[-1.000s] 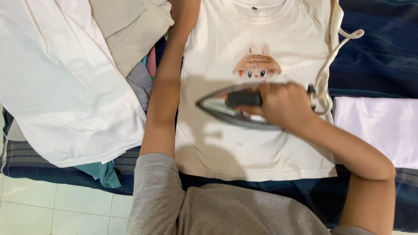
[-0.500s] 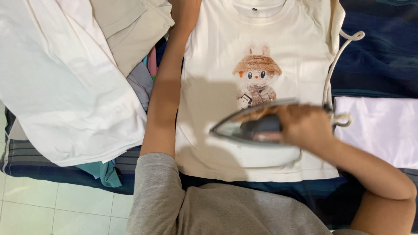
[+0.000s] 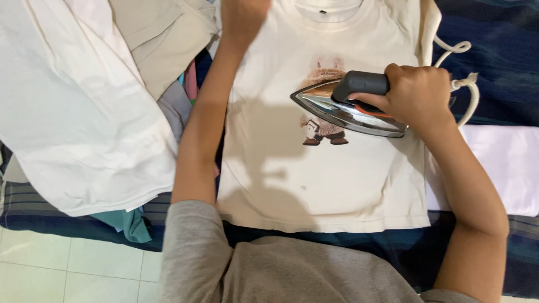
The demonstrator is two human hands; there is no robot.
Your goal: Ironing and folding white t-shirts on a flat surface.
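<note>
Right hand (image 3: 418,95) wraps fingers tight round the dark grey handle of the iron (image 3: 345,109), soleplate flat on the cream t-shirt (image 3: 325,185), pointed tip toward the left, covering part of the printed cartoon figure (image 3: 321,132) on the chest. Iron sits directly under and left of that fist. Left hand (image 3: 244,17) lies at the shirt's shoulder near the collar, mostly cut off by the top edge, can't tell finger pose. White garment pile (image 3: 84,112) lies left, beside the forearm.
</note>
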